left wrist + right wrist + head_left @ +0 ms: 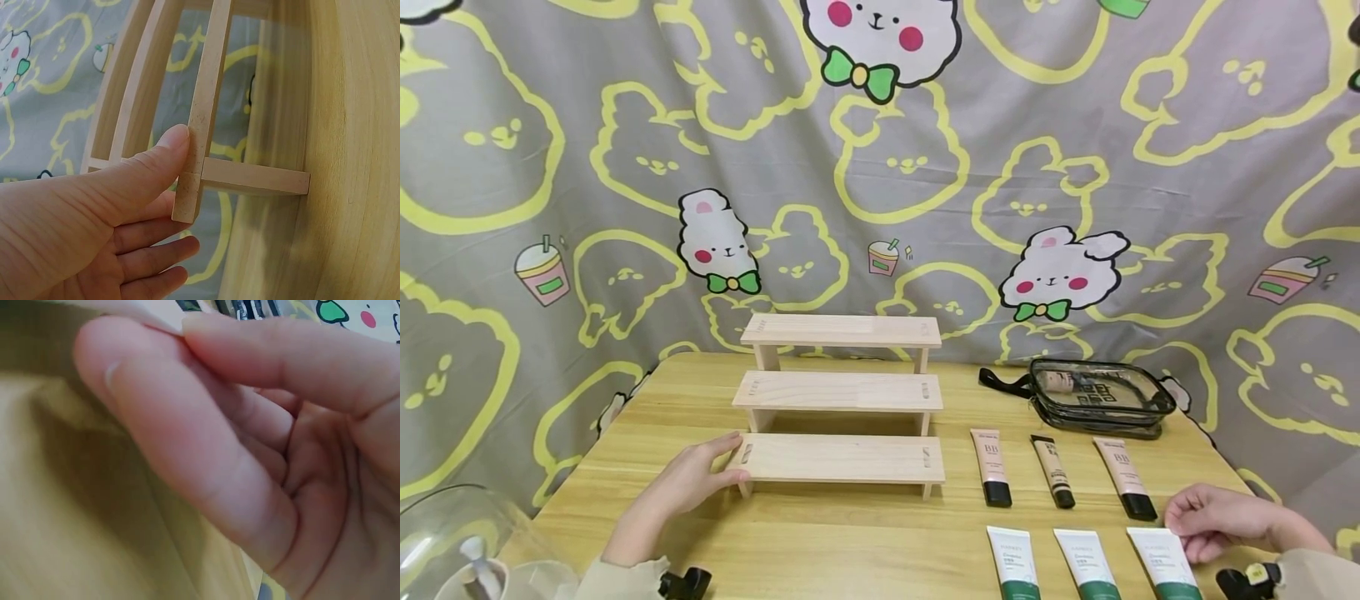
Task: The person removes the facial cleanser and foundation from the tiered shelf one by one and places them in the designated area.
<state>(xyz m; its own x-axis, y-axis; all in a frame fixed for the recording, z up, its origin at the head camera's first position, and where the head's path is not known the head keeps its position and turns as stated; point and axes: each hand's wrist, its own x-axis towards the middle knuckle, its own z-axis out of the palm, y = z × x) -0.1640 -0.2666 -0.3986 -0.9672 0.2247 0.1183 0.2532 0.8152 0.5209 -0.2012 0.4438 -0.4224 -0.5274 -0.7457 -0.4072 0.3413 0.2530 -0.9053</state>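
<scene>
A three-step wooden display rack (842,460) stands on the table. My left hand (696,475) holds the left end of its lowest step, thumb along the front edge and the other fingers behind. In the left wrist view, the thumb presses the step (203,119) close above its leg. My right hand (1225,521) pinches the upper right corner of a white tube with a green cap (1165,558), the rightmost of three in the front row. The right wrist view shows the curled fingers (181,425) close up, with only a pale edge of the tube.
Behind the white tubes lie two pink BB cream tubes (990,458) and a slimmer beige tube (1051,467) with black caps. A clear black-trimmed pouch (1101,400) sits at the back right. At the left front is a clear dome (452,533). A patterned curtain (880,183) hangs behind the table.
</scene>
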